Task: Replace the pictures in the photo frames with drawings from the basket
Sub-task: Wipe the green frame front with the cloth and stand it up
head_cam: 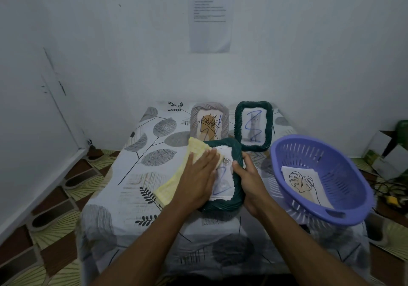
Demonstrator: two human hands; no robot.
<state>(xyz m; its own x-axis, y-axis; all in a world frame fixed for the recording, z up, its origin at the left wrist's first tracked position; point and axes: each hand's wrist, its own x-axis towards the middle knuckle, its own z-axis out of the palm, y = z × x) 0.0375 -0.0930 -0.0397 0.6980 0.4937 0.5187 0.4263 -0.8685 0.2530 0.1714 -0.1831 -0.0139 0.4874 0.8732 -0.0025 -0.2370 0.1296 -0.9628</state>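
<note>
Fingers of the left hand (198, 175) are laid straight and flat, and a yellow cloth (174, 186) is pressed by them onto the near green frame (237, 188). The right edge of that frame is gripped by the right hand (249, 175), with the thumb curled over the rim. The frame is laid flat on the table (136, 175), right under both hands. A white picture (223, 186) with a blue scribble can be seen inside it, partly hidden by the left hand. It looks as if the frame is being wiped and held steady, so the swap for this frame is likely not yet done. For the next move, the cloth would need to be put down, the frame turned over and its back opened, so that the picture can be slid out. Just to the right of the right hand, the purple basket (340, 166) is tipped toward the person, and a leaf drawing (302, 182) is lying inside, within easy reach. At the far side of the table, two more frames are propped up side by side: a grey frame (195, 117) on the left with a plant drawing in it, and a far green frame (238, 120) on the right with a scribbled cat picture.
</note>
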